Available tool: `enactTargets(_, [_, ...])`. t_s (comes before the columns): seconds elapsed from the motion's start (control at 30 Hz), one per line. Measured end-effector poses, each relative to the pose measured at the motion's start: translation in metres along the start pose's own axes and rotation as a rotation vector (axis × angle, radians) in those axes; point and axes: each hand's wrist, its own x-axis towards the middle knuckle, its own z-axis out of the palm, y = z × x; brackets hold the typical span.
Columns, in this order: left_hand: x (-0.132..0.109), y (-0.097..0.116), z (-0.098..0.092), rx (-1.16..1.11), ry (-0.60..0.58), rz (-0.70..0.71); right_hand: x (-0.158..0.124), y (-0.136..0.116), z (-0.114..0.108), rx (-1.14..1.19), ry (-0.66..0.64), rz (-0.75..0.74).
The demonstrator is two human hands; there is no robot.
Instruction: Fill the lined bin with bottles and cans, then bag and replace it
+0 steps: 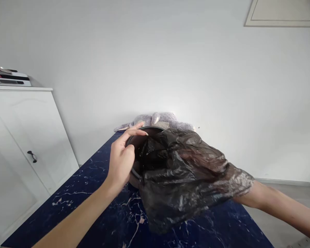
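A dark round trash bin [134, 173] stands on the table, its mouth facing up toward me. My left hand [122, 153] grips the bin's left rim, with the thumb near side and the index finger reaching over the opening. A thin black trash bag [175, 186] covers the right part of the bin and hangs down over its near side; part of it lies inside the mouth. My right hand [210, 160] is inside the bag up to the wrist, showing only faintly through the plastic. Its fingers cannot be made out.
The table [90, 186] has a dark blue marbled top. Behind the bin, grey plush toys [167, 119] lie against the white wall [155, 62]. A white cabinet [33, 137] with things on top stands at the left. Grey floor [294, 196] shows at the right.
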Motion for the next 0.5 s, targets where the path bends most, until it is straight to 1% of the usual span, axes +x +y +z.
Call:
enactTargets(0.07, [0.01,-0.003,-0.008,-0.11,0.022,-0.151,0.001,-0.013,-0.007,-0.066,-0.079,-0.025])
enactTargets(0.1, [0.014,-0.004,-0.011,-0.157,0.007,-0.235,0.004,-0.021,-0.01,-0.072,-0.083,-0.028])
enactTargets(0.17, [0.021,-0.006,-0.015,-0.223,-0.06,-0.381,0.013,-0.037,-0.016,0.006,-0.031,0.012])
enactTargets(0.23, [0.026,-0.01,-0.018,-0.242,-0.137,-0.455,0.026,-0.049,-0.021,0.126,0.017,0.086])
enactTargets(0.33, [0.028,-0.017,-0.021,-0.189,-0.232,-0.456,0.049,-0.06,-0.026,0.262,0.058,0.151])
enactTargets(0.4, [0.024,-0.018,-0.021,-0.107,-0.294,-0.457,0.062,-0.064,-0.024,0.331,0.061,0.171])
enactTargets(0.43, [0.02,-0.015,-0.02,-0.055,-0.294,-0.44,0.068,-0.065,-0.022,0.366,0.046,0.184])
enactTargets(0.47, [0.015,-0.011,-0.019,0.002,-0.265,-0.386,0.074,-0.067,-0.02,0.403,0.024,0.199])
enactTargets(0.5, [0.01,-0.004,-0.018,0.056,-0.203,-0.281,0.08,-0.069,-0.016,0.445,-0.004,0.215])
